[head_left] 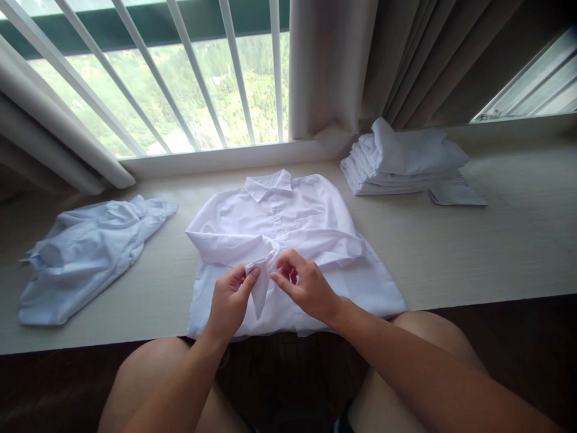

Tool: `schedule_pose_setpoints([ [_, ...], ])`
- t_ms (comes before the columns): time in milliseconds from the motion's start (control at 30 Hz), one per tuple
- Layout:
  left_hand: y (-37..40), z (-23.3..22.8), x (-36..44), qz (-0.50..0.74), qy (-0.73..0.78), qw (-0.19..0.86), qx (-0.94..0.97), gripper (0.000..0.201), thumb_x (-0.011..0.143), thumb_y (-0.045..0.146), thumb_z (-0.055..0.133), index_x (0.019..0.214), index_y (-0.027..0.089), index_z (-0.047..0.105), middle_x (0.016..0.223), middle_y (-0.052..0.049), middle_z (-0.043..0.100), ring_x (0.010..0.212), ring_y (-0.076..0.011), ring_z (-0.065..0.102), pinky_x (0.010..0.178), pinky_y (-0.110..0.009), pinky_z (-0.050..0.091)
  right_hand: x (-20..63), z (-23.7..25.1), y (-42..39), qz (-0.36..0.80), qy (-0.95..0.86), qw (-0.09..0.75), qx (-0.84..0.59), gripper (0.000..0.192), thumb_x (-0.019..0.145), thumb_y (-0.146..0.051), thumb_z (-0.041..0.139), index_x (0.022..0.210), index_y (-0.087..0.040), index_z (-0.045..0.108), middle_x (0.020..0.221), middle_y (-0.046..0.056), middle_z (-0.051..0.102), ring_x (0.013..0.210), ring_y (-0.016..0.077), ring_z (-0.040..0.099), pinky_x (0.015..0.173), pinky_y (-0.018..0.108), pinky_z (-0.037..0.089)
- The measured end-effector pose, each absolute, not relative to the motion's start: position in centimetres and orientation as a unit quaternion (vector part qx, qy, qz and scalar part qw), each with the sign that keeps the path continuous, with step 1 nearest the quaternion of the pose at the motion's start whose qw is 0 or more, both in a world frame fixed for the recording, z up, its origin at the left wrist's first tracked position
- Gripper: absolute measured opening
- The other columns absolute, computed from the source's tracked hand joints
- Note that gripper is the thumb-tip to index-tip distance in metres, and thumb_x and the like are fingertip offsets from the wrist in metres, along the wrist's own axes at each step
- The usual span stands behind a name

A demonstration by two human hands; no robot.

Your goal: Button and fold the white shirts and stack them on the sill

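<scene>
A white long-sleeved shirt [297, 207] lies front up before me, its collar toward the window and its sleeves folded across the body. My left hand [231, 296] pinches the sleeve cuff [260, 282] between thumb and fingers, lifting it slightly off the shirt. Just right of the cuff is my right hand [307, 282], its fingers curled and its thumb and index tips a little apart. No cloth shows clearly between those tips. Any button on the cuff is too small to make out.
Left of the shirt, a crumpled white garment [97, 249] rests on the pale ledge [509, 240]. A stack of folded white clothes [406, 159] stands at the back right. Behind are a barred window [202, 90] and grey curtains [333, 66]. My knees meet the ledge's front edge.
</scene>
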State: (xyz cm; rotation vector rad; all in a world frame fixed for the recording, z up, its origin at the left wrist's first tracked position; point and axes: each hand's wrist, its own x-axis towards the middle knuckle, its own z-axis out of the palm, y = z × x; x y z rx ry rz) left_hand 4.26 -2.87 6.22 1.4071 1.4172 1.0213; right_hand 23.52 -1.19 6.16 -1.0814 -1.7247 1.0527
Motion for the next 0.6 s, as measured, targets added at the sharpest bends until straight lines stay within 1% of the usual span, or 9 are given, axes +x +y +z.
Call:
schedule_pose_setpoints([
  [67, -3.2, 6.1, 4.7, 0.431, 0.534, 0.461, 0.562, 0.039, 0.096, 0.050, 0.055, 0.093, 0.018, 0.076, 0.084, -0.004, 0.070, 0.082, -0.0216, 0.061, 0.077, -0.030, 0.048, 23.2, 6.3, -1.7, 0.441, -0.698, 0.401, -0.398, 0.018, 0.093, -0.040, 0.063, 0.098, -0.024, 0.058, 0.080, -0.002, 0.061, 0.072, 0.0153, 0.058, 0.072, 0.030, 0.047],
  [133, -3.6, 6.0, 5.1, 0.447, 0.515, 0.470, 0.561, 0.046, 0.100, 0.051, 0.046, 0.092, 0.018, 0.076, 0.089, -0.006, 0.071, 0.084, -0.0219, 0.062, 0.078, -0.031, 0.050, 23.0, 6.3, -2.1, 0.451, -0.695, 0.394, -0.398, 0.026, 0.090, -0.046, 0.068, 0.099, -0.024, 0.059, 0.085, 0.000, 0.064, 0.076, 0.0164, 0.059, 0.071, 0.029, 0.047],
  [167, -3.7, 6.1, 5.3, 0.449, 0.515, 0.465, 0.563, 0.045, 0.099, 0.051, 0.047, 0.092, 0.018, 0.076, 0.091, -0.007, 0.071, 0.086, -0.0220, 0.062, 0.079, -0.031, 0.050, 22.9, 6.3, -2.3, 0.453, -0.691, 0.394, -0.402, 0.030, 0.088, -0.049, 0.071, 0.100, -0.024, 0.060, 0.087, 0.000, 0.064, 0.077, 0.0168, 0.060, 0.071, 0.029, 0.047],
  [233, -4.0, 6.1, 5.6, 0.443, 0.528, 0.445, 0.571, 0.036, 0.095, 0.049, 0.057, 0.091, 0.019, 0.076, 0.091, -0.006, 0.071, 0.087, -0.0216, 0.063, 0.078, -0.030, 0.051, 22.8, 6.2, -2.6, 0.456, -0.682, 0.399, -0.410, 0.034, 0.087, -0.052, 0.072, 0.099, -0.023, 0.062, 0.087, 0.001, 0.065, 0.078, 0.0171, 0.060, 0.071, 0.029, 0.047],
  [300, -4.2, 6.0, 5.9, 0.440, 0.539, 0.434, 0.573, 0.028, 0.089, 0.046, 0.067, 0.094, 0.019, 0.076, 0.090, -0.005, 0.070, 0.084, -0.0201, 0.062, 0.075, -0.028, 0.051, 22.8, 5.9, -2.9, 0.471, -0.666, 0.407, -0.411, 0.031, 0.092, -0.053, 0.065, 0.097, -0.023, 0.063, 0.086, 0.002, 0.066, 0.078, 0.0169, 0.060, 0.071, 0.029, 0.047],
  [367, -4.4, 5.7, 6.2, 0.449, 0.544, 0.434, 0.560, 0.027, 0.087, 0.044, 0.071, 0.099, 0.020, 0.075, 0.092, -0.005, 0.070, 0.082, -0.0186, 0.061, 0.071, -0.027, 0.052, 22.8, 5.4, -3.2, 0.502, -0.636, 0.421, -0.407, 0.031, 0.099, -0.051, 0.054, 0.095, -0.022, 0.064, 0.083, 0.001, 0.066, 0.077, 0.0163, 0.061, 0.072, 0.029, 0.047],
  [433, -4.6, 5.3, 6.5, 0.456, 0.549, 0.431, 0.553, 0.028, 0.086, 0.043, 0.072, 0.102, 0.020, 0.075, 0.095, -0.005, 0.070, 0.083, -0.0186, 0.062, 0.070, -0.027, 0.052, 22.7, 4.9, -3.5, 0.540, -0.600, 0.435, -0.400, 0.032, 0.102, -0.048, 0.047, 0.093, -0.022, 0.063, 0.077, 0.000, 0.065, 0.073, 0.0152, 0.061, 0.071, 0.029, 0.048],
  [500, -4.8, 5.0, 6.8, 0.459, 0.553, 0.418, 0.555, 0.028, 0.086, 0.043, 0.073, 0.103, 0.021, 0.074, 0.096, -0.006, 0.070, 0.086, -0.0193, 0.063, 0.071, -0.027, 0.053, 22.7, 4.5, -3.8, 0.567, -0.569, 0.446, -0.396, 0.030, 0.102, -0.047, 0.048, 0.092, -0.022, 0.062, 0.074, -0.001, 0.062, 0.069, 0.0144, 0.060, 0.067, 0.028, 0.048],
  [600, -4.9, 4.8, 7.1, 0.464, 0.556, 0.395, 0.565, 0.025, 0.087, 0.042, 0.072, 0.100, 0.021, 0.074, 0.096, -0.005, 0.070, 0.090, -0.0196, 0.063, 0.073, -0.027, 0.053, 23.0, 4.1, -4.0, 0.594, -0.531, 0.455, -0.397, 0.030, 0.098, -0.049, 0.053, 0.091, -0.021, 0.062, 0.075, -0.001, 0.062, 0.070, 0.0146, 0.061, 0.062, 0.026, 0.047],
])
